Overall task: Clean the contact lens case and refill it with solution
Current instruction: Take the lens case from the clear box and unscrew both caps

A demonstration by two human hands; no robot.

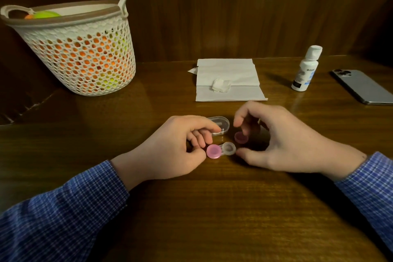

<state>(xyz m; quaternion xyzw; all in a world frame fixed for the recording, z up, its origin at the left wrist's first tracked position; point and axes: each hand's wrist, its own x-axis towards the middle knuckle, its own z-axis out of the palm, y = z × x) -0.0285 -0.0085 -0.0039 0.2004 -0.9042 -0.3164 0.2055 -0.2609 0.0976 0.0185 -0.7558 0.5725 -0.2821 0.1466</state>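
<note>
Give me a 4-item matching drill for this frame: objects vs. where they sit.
Things:
1. solution bottle
2. basket
3. crumpled wad
4. loose pink cap

Places:
A. on the flat paper towel
B. far left of the table
C. under the right hand's fingers
D. upright, just left of the phone

Pairs: 1-D, 2-B, 3-A, 4-C
</note>
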